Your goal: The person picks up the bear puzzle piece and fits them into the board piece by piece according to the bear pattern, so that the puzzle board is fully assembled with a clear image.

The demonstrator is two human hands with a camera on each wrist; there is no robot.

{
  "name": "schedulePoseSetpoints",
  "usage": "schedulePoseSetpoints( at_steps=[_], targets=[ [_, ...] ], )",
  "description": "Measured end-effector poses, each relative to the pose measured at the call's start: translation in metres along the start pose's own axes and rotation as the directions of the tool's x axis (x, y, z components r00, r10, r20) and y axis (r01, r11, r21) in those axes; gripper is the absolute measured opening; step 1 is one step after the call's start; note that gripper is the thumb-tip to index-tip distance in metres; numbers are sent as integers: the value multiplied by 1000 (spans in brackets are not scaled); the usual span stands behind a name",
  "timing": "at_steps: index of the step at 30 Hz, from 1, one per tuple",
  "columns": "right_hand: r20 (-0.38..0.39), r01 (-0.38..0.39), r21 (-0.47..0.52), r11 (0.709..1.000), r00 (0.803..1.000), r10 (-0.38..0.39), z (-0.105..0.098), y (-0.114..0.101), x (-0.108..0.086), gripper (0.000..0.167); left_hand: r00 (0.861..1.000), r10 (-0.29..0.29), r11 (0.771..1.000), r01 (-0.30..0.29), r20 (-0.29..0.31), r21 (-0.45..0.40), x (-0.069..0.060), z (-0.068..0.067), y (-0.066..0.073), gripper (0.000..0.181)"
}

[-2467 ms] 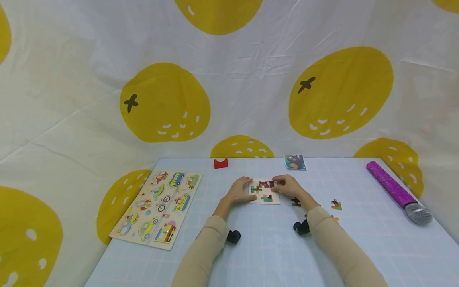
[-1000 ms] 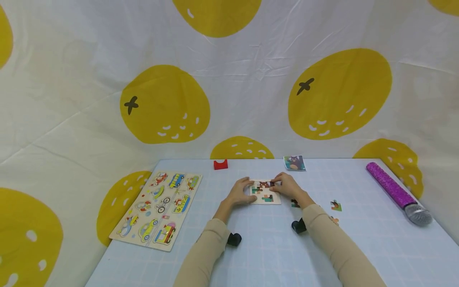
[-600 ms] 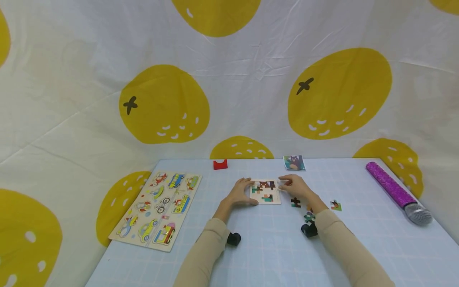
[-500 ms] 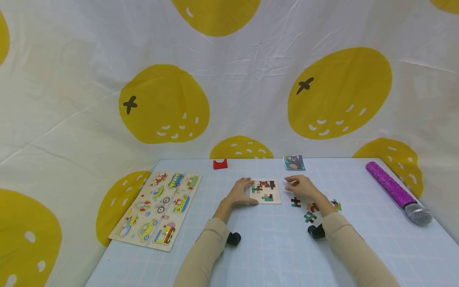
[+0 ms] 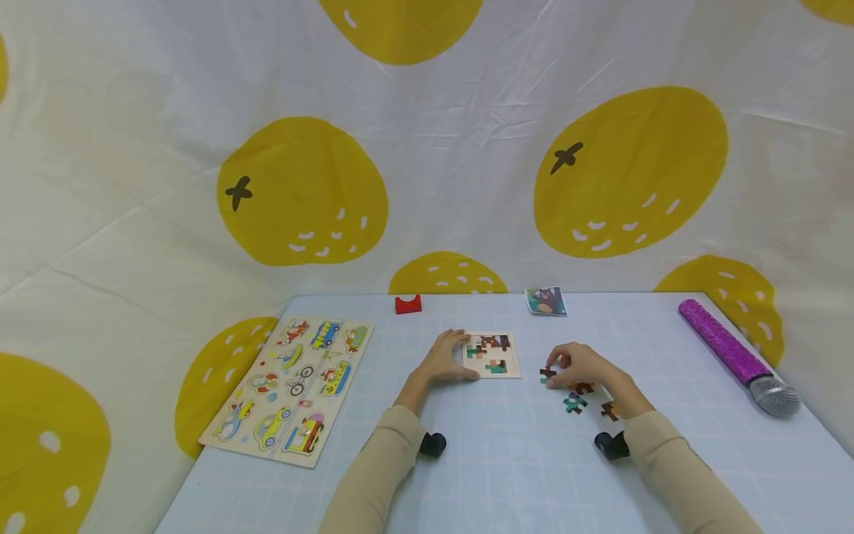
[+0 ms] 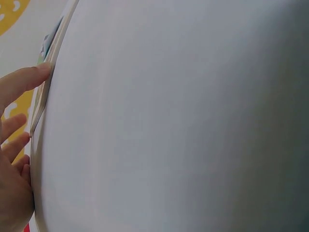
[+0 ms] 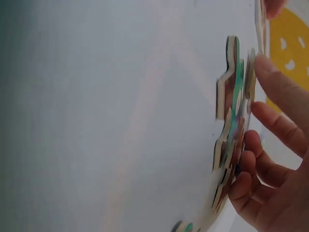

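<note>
My left hand [image 5: 443, 359] grips the left side of a small wooden puzzle board [image 5: 512, 363], thumb at its near corner and fingers at the far one. Several bear-picture pieces sit in the board. My right hand [image 5: 583, 364] pinches a dark brown and green puzzle piece [image 5: 547, 373] between thumb and index finger, just right of the board. In the right wrist view the thumb touches the edge of that piece [image 7: 250, 79]. More loose pieces lie below the hand: a green one [image 5: 574, 403] and a brown one [image 5: 610, 411]. The hand partly covers another brown piece [image 5: 584, 388].
A wooden vehicle puzzle [image 5: 293, 393] lies at the left. At the back are a red notched block [image 5: 408, 304] and a bear picture card [image 5: 545, 301]. A purple glitter microphone [image 5: 737, 356] lies at the right. Black wrist camera parts [image 5: 611, 445] hang under the sleeves.
My right hand has let go of the piece at the board's upper right, moved right and toward me, and taken hold of a loose piece. My left hand has stayed on the board.
</note>
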State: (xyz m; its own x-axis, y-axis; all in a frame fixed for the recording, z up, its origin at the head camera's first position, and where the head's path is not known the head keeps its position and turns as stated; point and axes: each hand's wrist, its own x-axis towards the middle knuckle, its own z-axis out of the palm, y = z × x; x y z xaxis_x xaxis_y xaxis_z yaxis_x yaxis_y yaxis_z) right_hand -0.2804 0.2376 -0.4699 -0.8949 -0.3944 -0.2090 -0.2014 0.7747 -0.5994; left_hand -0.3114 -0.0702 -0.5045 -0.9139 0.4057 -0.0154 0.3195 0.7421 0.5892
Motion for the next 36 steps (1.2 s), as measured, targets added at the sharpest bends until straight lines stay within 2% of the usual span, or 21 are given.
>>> schedulePoseSetpoints(
  at_steps=[3,7,10,12,15,17,19,21,23,25,28,30,33,36],
  targets=[
    [-12,-1,10,1000,1000,1,3,-3,4,32,1000,-2,1000,2,-1,-1,0,1,-1,82],
    [-88,26,39,999,996,-22,1,-8,7,25,1000,-5,1000,5,-6,-5,0,1,-2,82],
    [-185,76,165,983,982,-45,-3,-13,11,20,1000,-4,1000,4,-8,-4,1,1,-3,82],
    [-244,132,287,949,968,-61,-6,-16,14,20,1000,-4,1000,4,-8,-5,1,1,-3,82],
    [-321,201,473,858,946,-44,-8,-23,19,28,1000,-6,1000,6,-12,-16,0,1,-2,82],
    [-356,242,545,803,934,-40,-9,-26,22,34,1000,-6,1000,6,-13,-24,-1,0,-1,81],
    [-381,272,587,762,924,-36,-10,-30,25,37,1000,-7,999,6,-14,-34,-1,0,-1,81],
    [-395,298,611,734,918,-44,-10,-32,27,40,1000,-6,999,5,-13,-37,-1,0,0,80],
    [-408,316,615,722,912,-51,-9,-34,30,42,1000,-5,999,5,-12,-38,-1,0,1,80],
    [-419,324,603,729,906,-57,-8,-36,32,45,1000,-4,999,4,-14,-36,-1,0,1,80],
    [-432,308,568,763,901,-43,-6,-39,34,48,1000,-2,1000,2,-17,-29,-1,0,1,81],
    [-442,300,564,770,897,-26,-5,-42,36,47,1000,-1,1000,0,-20,-28,-1,0,1,81],
    [-465,311,578,754,885,-10,-2,-45,38,47,1000,0,1000,-1,-23,-27,-1,0,1,81],
    [-479,330,615,716,878,8,0,-49,40,47,1000,-5,999,4,-23,-32,-1,1,0,81]
  ],
)
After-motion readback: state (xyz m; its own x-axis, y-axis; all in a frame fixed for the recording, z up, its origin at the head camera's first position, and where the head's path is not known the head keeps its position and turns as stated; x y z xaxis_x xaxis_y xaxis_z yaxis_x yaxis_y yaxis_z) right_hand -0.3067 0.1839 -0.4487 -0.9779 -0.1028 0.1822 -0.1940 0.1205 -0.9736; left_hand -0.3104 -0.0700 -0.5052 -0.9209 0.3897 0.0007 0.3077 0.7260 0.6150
